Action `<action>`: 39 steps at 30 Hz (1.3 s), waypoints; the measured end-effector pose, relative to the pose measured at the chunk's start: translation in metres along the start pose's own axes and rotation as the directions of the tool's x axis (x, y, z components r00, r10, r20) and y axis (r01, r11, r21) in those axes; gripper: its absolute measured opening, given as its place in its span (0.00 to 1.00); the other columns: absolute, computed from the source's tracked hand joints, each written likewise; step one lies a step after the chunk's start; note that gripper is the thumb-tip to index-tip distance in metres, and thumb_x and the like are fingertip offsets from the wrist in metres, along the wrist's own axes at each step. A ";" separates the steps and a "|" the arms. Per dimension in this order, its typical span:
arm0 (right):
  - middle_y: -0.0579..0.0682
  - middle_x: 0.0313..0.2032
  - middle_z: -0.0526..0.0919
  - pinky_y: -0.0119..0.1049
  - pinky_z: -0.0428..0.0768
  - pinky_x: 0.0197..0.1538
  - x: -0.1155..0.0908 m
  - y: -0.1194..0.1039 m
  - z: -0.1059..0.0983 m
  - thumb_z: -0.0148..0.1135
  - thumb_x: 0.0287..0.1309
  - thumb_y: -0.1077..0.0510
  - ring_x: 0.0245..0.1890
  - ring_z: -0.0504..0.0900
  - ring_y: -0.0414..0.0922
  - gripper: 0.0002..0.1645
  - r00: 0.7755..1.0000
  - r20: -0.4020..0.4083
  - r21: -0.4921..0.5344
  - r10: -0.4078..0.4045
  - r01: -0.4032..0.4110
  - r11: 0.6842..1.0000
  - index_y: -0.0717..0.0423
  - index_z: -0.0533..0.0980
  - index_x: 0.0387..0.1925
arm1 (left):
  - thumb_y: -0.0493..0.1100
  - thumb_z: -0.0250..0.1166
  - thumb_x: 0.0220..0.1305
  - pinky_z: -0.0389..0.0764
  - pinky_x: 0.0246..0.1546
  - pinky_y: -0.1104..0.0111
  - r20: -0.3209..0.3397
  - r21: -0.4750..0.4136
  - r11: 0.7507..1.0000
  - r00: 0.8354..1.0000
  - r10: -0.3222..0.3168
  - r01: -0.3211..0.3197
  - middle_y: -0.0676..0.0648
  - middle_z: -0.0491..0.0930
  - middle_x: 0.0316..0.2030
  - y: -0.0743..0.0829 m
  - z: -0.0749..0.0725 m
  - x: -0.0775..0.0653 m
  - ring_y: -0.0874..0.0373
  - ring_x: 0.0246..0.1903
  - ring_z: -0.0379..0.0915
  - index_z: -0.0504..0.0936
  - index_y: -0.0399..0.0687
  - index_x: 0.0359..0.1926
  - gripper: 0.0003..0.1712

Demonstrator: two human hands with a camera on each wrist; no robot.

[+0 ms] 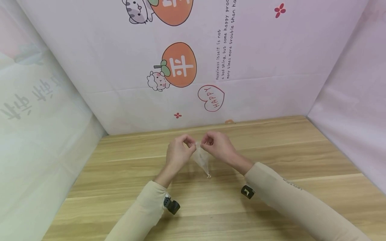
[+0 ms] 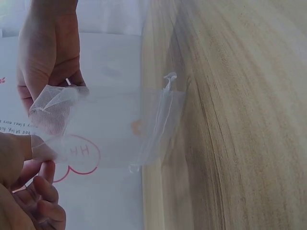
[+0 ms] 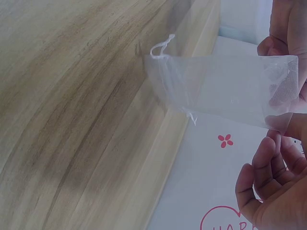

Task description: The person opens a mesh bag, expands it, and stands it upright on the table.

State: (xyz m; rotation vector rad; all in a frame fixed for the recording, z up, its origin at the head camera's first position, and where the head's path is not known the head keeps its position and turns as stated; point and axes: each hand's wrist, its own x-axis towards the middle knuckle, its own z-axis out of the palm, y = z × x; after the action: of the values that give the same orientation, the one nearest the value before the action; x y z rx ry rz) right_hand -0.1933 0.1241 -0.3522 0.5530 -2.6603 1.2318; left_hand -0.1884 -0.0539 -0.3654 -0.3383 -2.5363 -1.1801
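Observation:
A small sheer white mesh drawstring pouch (image 1: 201, 159) hangs between both hands over the wooden table. My left hand (image 1: 178, 152) pinches one upper corner between thumb and forefinger, and my right hand (image 1: 220, 147) pinches the other. The pouch's bottom seam is held uppermost, while the gathered drawstring end (image 3: 168, 79) points down. White cord loops stick out at both sides of that end. Through the thin mesh (image 2: 115, 124) the printed backdrop shows, and no contents are visible inside.
The wooden table (image 1: 208, 214) runs back to a printed white cloth backdrop (image 1: 256, 97). Cloth also hangs along the left (image 1: 45, 134) and right (image 1: 349, 107) sides. Dark wrist cameras (image 1: 172, 205) are strapped at both beige sleeves.

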 end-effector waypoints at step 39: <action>0.50 0.30 0.81 0.36 0.78 0.30 -0.016 0.013 -0.011 0.65 0.67 0.56 0.27 0.77 0.45 0.09 0.998 -0.021 0.170 0.063 -0.059 0.984 0.59 0.80 0.39 | 0.43 0.71 0.60 0.69 0.17 0.68 -0.101 -0.034 0.999 0.995 0.005 -0.008 0.54 0.81 0.26 -0.007 -0.010 0.000 0.61 0.17 0.69 0.86 0.48 0.36 0.05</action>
State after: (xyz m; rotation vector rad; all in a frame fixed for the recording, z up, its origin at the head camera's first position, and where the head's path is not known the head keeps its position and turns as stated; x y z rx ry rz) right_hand -0.1837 0.1445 -0.3588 0.4780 -2.5841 1.4820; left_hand -0.1887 -0.0659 -0.3641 -0.2874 -2.4291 -1.2088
